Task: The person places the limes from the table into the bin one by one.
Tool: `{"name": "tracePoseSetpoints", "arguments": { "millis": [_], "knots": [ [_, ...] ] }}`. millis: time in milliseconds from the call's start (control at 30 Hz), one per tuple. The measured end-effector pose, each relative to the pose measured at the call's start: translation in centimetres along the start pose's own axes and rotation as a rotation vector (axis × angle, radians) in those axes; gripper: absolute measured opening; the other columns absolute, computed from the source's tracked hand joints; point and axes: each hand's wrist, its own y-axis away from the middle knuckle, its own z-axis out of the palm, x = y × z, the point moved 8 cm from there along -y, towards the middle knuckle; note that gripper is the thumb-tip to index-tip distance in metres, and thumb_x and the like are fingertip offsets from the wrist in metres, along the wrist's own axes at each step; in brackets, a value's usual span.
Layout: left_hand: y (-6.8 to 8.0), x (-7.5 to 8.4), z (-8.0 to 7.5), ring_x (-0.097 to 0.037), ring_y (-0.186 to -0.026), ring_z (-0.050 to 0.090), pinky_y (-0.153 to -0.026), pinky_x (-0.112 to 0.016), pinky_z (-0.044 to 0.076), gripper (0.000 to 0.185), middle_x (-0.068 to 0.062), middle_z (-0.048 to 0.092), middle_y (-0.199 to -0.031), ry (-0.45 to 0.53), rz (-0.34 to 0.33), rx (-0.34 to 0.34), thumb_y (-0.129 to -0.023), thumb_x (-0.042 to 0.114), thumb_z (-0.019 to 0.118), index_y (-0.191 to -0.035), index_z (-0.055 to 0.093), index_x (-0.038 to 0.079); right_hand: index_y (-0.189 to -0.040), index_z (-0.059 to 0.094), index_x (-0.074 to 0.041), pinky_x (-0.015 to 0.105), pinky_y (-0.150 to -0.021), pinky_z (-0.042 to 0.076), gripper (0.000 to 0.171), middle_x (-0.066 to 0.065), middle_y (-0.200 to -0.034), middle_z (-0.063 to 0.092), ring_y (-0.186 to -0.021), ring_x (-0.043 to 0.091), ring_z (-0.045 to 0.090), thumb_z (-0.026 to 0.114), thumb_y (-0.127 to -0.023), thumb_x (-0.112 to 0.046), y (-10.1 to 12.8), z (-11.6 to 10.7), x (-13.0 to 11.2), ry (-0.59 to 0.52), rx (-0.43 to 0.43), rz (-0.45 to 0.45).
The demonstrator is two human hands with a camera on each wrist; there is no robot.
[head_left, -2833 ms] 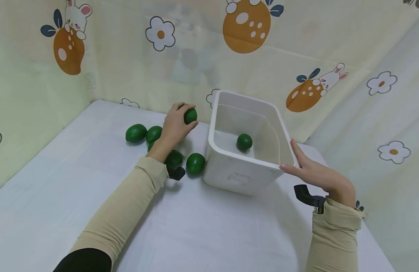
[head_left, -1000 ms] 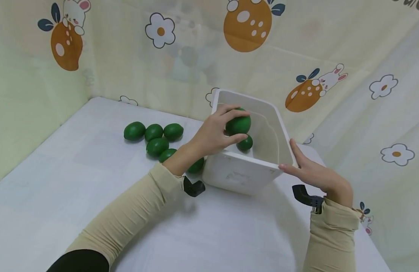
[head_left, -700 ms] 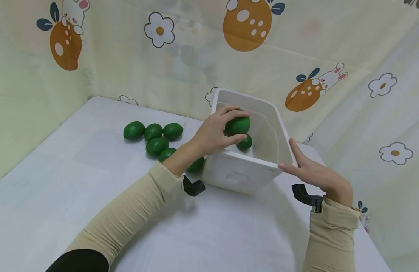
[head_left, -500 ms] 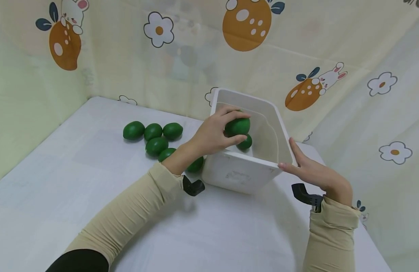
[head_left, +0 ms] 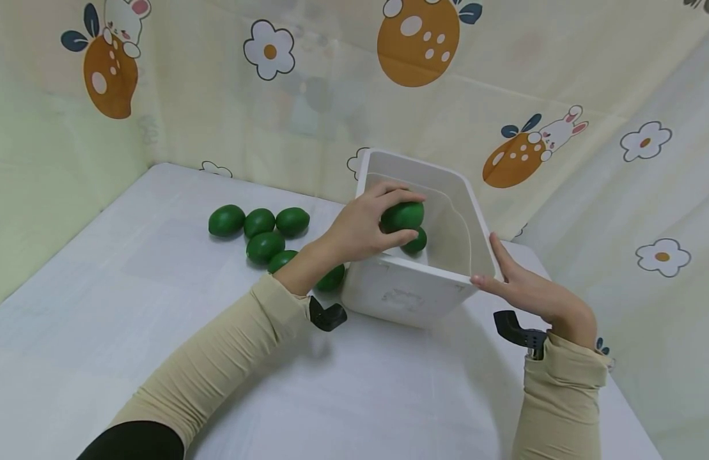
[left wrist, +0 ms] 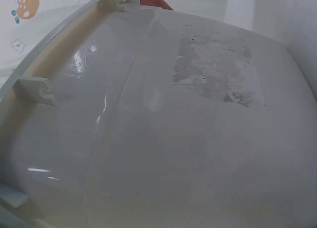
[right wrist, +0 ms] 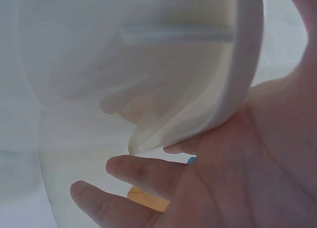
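My left hand [head_left: 360, 227] grips a green lime [head_left: 403, 217] between fingers and thumb, inside the mouth of a white plastic tub [head_left: 406, 297]. Below it, partly covered by the held fruit, another lime [head_left: 416, 243] lies on the tub's floor. My right hand [head_left: 535, 297] holds the tub's front right corner, its thumb at the rim. From the right wrist, the fingers [right wrist: 148, 171] stretch along outside the rim. The tub's outer wall [left wrist: 163, 139] fills the left wrist view, where the held lime is hidden.
Left of the tub, several limes [head_left: 265, 248] lie grouped on the white tablecloth [head_left: 130, 306]; my left forearm partly hides the nearest ones. A printed curtain [head_left: 325, 121] hangs behind the table. A black wrist mount [head_left: 328, 315] hangs below my left wrist.
My left hand has carried a lime from the group rightward into the tub's mouth, then lowered it slightly over the last second. My right hand stays at the corner.
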Motion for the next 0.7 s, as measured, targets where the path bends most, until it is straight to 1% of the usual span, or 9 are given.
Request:
{"name": "tracePoseSetpoints", "arguments": {
  "millis": [400,700],
  "knots": [
    [0.06,0.26,0.05,-0.015,-0.123,0.048,-0.092,-0.031,0.047,0.053,-0.001,0.042,-0.142,-0.039,0.011,-0.006,-0.087,0.040,0.066,-0.136,0.052,0.027,-0.146,-0.028,-0.026,0.076,-0.097,0.021,0.089,0.013,-0.158,-0.017,-0.141,0.048,0.004,0.045,-0.097,-0.043,0.07,0.07,-0.04,0.000,0.006,-0.014],
    [0.15,0.25,0.31,-0.018,-0.131,0.043,-0.092,-0.036,0.048,0.053,-0.002,0.039,-0.146,-0.095,0.006,-0.030,-0.088,0.042,0.063,-0.138,0.049,0.028,-0.146,-0.028,-0.028,0.076,-0.097,0.020,0.089,0.011,-0.158,-0.019,-0.142,0.048,0.001,0.045,-0.097,-0.043,0.27,0.17,-0.13,-0.007,0.007,-0.005]
  ]
}}
